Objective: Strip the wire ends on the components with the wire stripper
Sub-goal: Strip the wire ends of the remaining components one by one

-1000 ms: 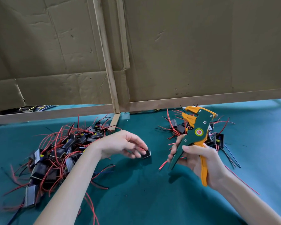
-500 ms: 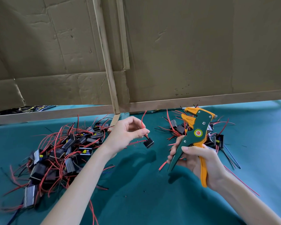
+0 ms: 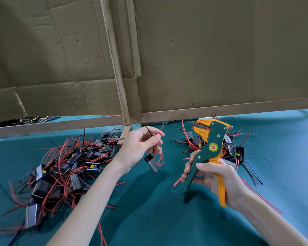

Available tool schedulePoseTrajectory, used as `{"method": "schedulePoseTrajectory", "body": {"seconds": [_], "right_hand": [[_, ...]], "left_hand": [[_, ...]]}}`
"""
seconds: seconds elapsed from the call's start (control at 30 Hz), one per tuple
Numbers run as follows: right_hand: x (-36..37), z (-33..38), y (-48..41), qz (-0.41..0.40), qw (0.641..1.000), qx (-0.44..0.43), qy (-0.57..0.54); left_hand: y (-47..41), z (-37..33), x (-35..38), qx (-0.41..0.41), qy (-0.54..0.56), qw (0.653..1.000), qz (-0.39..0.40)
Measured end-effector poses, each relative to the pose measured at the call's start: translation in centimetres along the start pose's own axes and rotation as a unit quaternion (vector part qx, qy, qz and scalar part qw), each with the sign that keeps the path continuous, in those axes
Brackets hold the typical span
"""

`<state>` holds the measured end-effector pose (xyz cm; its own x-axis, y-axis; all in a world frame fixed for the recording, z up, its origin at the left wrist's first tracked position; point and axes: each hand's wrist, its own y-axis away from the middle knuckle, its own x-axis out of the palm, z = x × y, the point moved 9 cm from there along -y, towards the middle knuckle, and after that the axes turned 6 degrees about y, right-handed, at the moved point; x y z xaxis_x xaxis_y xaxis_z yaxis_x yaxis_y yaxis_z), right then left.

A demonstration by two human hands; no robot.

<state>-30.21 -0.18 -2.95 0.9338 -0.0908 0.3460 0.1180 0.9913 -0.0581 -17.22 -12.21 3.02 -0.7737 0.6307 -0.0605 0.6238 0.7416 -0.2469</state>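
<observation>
A heap of parts lies at the left of the green cloth: small black boxes tangled in red and black wires. Just right of it the left hand is raised, palm turned inward, thumb and forefinger pinching the wires of one component. This is a small black box with a pale edge, and it dangles tilted below the fingers. Its red wire loops down beside the box and pokes up past the fingertips, and its black wire sticks up too.

Near it, and apart from those wire tips, stands the wire stripper. It has a dark green body, an orange head and lower handle, and a round red-and-yellow sticker (its jaws stand open, pointing up and left). The right hand grips it, fingers curled round the green handle and the orange handle lying in the palm. Behind it sits a smaller heap.
</observation>
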Motion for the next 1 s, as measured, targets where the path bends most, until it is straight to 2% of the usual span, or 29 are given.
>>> {"method": "schedulePoseTrajectory", "body": {"seconds": [0.27, 0.5, 1.0], "right_hand": [[1.1, -0.2, 0.2, 0.064, 0.998, 0.004, 0.014], [2.0, -0.7, 0.7, 0.108, 0.993, 0.008, 0.056], [2.5, -0.6, 1.0, 0.140, 0.987, -0.004, 0.083]], "left_hand": [[0.8, -3.2, 2.3, 0.070, -0.122, 0.990, 0.028], [1.4, -5.1, 2.8, 0.125, -0.163, 0.979, 0.002], [1.6, -4.7, 3.9, 0.073, -0.187, 0.979, 0.045]]}}
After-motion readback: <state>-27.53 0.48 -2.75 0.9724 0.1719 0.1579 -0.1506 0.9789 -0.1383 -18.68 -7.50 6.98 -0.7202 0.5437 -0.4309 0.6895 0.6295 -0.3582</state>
